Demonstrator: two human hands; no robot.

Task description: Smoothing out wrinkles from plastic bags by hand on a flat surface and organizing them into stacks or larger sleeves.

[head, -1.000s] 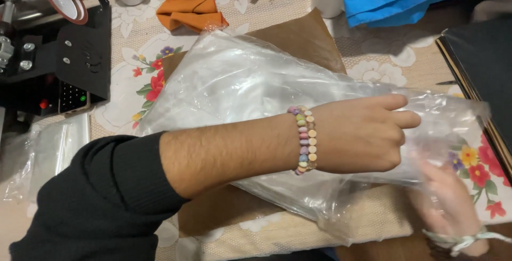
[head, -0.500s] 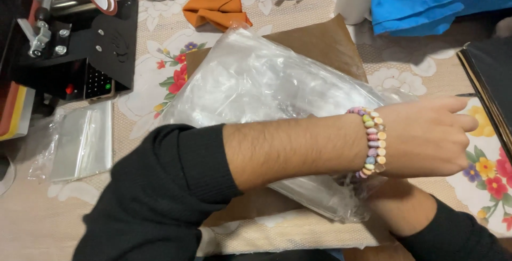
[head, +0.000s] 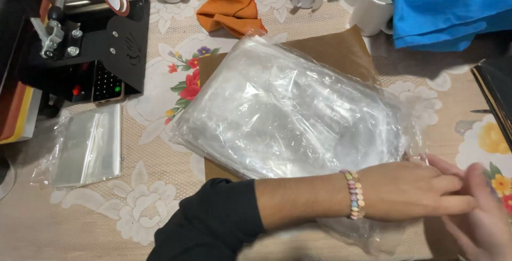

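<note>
A thick stack of clear plastic bags (head: 288, 111) lies on a brown sheet (head: 341, 50) over a floral lace tablecloth. My left hand (head: 416, 191), with a black sleeve and a pastel bead bracelet, reaches across to the stack's near right corner, its fingers together on the plastic edge. My right hand (head: 480, 218) is blurred at the lower right, its fingertips meeting my left fingers at that corner. The view does not show whether it holds plastic.
A black heat press machine (head: 90, 42) stands at the upper left. A single flat clear bag (head: 88, 146) lies below it. White mugs (head: 373, 5) line the far edge beside an orange cloth (head: 232, 5) and a blue cloth (head: 453, 5). A dark tray (head: 498, 90) is at right.
My left hand slid along the stack toward its near right corner. My right hand came out from under the plastic and now meets the left fingers. The view shifted left.
</note>
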